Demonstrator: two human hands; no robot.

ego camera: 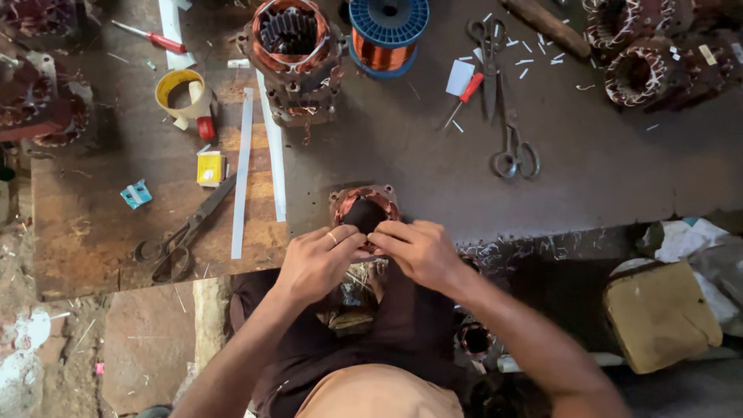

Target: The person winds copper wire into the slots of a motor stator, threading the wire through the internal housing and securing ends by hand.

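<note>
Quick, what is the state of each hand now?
Left hand: fingers pinched at the stator rim.
Right hand: fingers pinched at the same rim; what they grip cannot be told.

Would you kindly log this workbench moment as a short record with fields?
Left hand: fingertips on the small motor stator, ring on one finger
Right hand: pinching at the same stator's near rim
Stator: copper windings, at the bench edge
Left of hands: dark scissors, white paper strips
Behind: larger stator, blue copper-wire spool
</note>
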